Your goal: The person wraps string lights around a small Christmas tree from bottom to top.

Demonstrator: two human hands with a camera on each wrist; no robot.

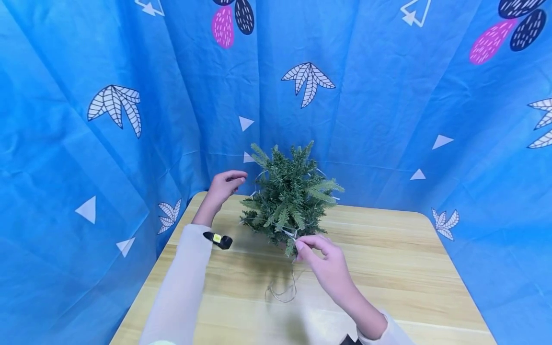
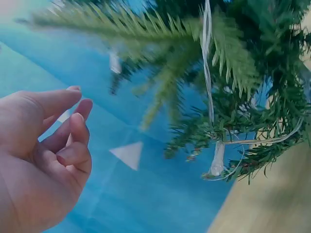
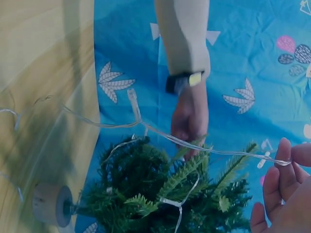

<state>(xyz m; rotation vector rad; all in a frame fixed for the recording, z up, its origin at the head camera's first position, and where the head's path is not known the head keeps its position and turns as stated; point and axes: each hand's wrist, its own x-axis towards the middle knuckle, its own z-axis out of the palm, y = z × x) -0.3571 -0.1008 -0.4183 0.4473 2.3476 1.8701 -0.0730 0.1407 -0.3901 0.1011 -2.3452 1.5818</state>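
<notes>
Right hand (image 1: pixel 326 263): fingers (image 3: pixel 272 188) pinching thin clear-wire light string (image 3: pixel 189 144) at front of bushy green artificial tree (image 1: pixel 286 191). Left hand (image 1: pixel 223 190) near tree's left side, fingers loosely curled, tips close together. Tree's on pale wood-grain counter (image 1: pixel 388 254), slack wire loop (image 1: pixel 282 300) in front. Blue fabric curtain (image 1: pixel 366 110) behind, white leaf prints and all.

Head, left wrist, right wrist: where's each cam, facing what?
Head: on the head, facing forward and down at the tree; left grip, right grip, both sleeves show.
Left wrist: on that wrist, facing branches; only left grip shows.
Right wrist: on that wrist, facing across the tree; right grip, pinching the light string, and left arm show.
Head and right wrist share the tree and both grips.
</notes>
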